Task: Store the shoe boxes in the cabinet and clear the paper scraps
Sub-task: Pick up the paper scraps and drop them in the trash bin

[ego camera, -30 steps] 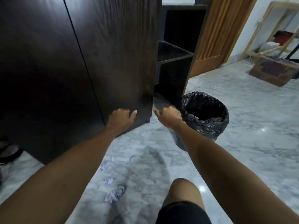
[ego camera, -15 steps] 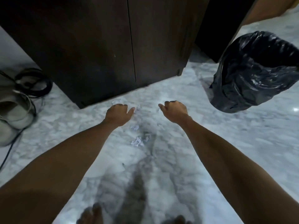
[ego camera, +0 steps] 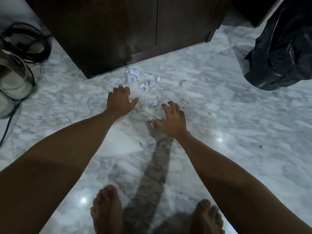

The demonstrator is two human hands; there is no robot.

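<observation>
Several crumpled white paper scraps lie on the marble floor in front of the dark wooden cabinet (ego camera: 135, 31), whose doors are closed. The largest scrap (ego camera: 133, 76) sits by the cabinet's base, another scrap (ego camera: 153, 102) lies between my hands. My left hand (ego camera: 120, 101) hovers open, fingers spread, just left of the scraps. My right hand (ego camera: 172, 119) is low over the floor, fingers curled around a small scrap (ego camera: 160, 117) at its fingertips; it touches the scrap but I cannot see a closed grip. No shoe boxes are in view.
A bin lined with a black bag (ego camera: 283, 53) stands at the right. A coiled black cable (ego camera: 28, 43) and a pale round appliance (ego camera: 11, 78) sit at the left. My bare feet (ego camera: 108, 211) are at the bottom edge.
The view has tipped from the cabinet doors down to the floor. Both hands dropped towards the scraps and spread their fingers; the right hand has reached a small scrap.
</observation>
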